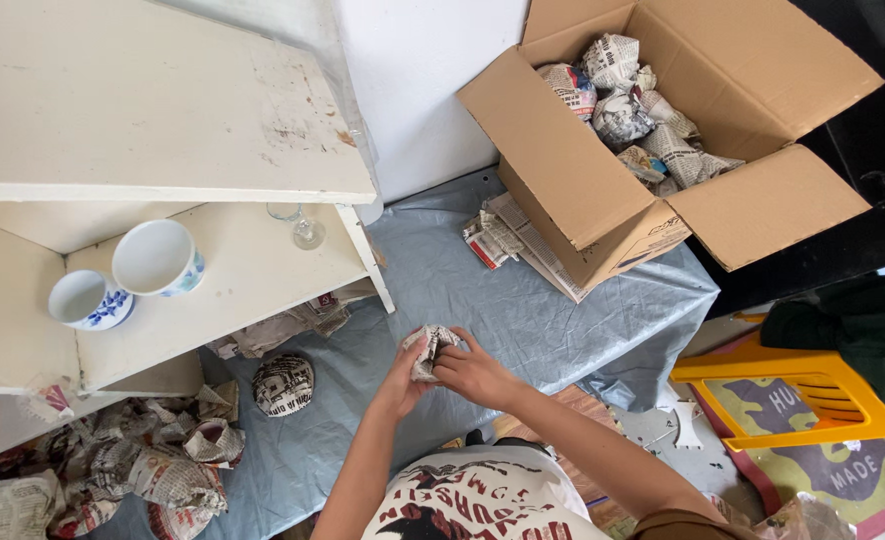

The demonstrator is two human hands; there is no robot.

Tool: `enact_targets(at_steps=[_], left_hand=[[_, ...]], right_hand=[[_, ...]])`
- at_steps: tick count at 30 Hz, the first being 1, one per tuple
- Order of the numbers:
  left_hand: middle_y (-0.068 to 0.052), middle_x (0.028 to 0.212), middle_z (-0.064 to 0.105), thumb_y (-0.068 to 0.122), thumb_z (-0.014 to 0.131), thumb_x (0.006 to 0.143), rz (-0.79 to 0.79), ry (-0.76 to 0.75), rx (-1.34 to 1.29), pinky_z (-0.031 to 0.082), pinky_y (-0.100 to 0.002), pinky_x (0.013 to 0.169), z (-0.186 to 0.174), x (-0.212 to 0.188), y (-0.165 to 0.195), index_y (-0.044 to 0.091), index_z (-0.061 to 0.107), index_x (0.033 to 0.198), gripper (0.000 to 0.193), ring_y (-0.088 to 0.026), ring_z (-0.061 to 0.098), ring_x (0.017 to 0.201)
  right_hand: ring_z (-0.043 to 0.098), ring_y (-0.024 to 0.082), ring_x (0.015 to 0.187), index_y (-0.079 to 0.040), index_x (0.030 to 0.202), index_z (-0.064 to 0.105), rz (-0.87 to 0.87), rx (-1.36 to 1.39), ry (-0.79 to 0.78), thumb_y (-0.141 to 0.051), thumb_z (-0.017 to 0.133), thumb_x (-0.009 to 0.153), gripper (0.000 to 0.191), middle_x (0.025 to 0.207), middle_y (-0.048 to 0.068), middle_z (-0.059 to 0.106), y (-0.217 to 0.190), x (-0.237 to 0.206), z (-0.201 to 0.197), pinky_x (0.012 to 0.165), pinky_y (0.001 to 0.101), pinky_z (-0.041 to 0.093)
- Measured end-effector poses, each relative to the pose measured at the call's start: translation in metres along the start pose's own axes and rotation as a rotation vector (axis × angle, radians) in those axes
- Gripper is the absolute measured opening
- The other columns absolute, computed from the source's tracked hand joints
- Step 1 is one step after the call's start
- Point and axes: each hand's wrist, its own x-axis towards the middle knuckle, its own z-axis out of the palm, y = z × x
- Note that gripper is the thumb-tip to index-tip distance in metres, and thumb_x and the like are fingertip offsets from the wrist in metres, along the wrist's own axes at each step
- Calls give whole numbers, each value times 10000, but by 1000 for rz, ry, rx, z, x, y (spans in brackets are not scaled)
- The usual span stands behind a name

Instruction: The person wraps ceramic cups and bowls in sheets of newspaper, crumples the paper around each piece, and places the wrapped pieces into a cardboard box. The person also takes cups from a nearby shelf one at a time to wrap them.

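Both my hands meet low in the middle of the view around one small newspaper-wrapped bundle (428,345). My left hand (401,385) grips it from below and the left. My right hand (471,370) closes its fingers over the bundle's right side. The paper is crumpled and what it wraps is hidden. The bundle hangs above a grey plastic sheet (483,300) spread on the floor.
An open cardboard box (573,190) with several newspaper-wrapped items stands at the upper right. A white shelf (253,265) at left carries two cups (158,258) and a glass (306,228). Crumpled newspaper (163,465) lies lower left, a wrapped ball (284,384) beside it. A yellow plastic stool (793,395) sits right.
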Motion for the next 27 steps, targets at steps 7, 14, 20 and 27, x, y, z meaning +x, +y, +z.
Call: enact_targets(at_steps=[7, 14, 20, 27], left_hand=[[-104, 1151, 698, 438, 621, 985, 48, -271, -162, 635, -425, 792, 64, -1, 27, 51, 569, 1295, 498, -226, 736, 974], [-34, 1256, 643, 422, 602, 982, 226, -286, 322, 567, -321, 833, 180, -1, 37, 140, 480, 1467, 574, -145, 657, 1092], [-123, 1041, 781, 303, 719, 953, 614, -390, 1028, 586, -363, 786, 286, 19, 56, 108, 566, 1344, 463, -265, 788, 937], [-169, 809, 733, 134, 727, 807, 934, -189, 1365, 544, -476, 647, 420, 65, 42, 132, 714, 1191, 384, -384, 712, 754]], right_hand=[[430, 423, 1358, -124, 1366, 509, 152, 150, 533, -313, 970, 650, 872, 1447, 199, 425, 5, -2, -82, 1140, 536, 396], [414, 407, 1485, -134, 1564, 251, 232, 633, 562, -183, 977, 707, 1124, 1606, 216, 357, 42, -42, -141, 1199, 506, 403], [548, 389, 1352, -121, 1517, 349, 408, 370, 385, -114, 960, 667, 1047, 1488, 207, 442, 90, -114, -228, 1061, 437, 523], [554, 399, 1356, -124, 1478, 353, 331, 194, 478, -219, 976, 691, 1008, 1513, 219, 478, 153, -165, -321, 1074, 451, 506]])
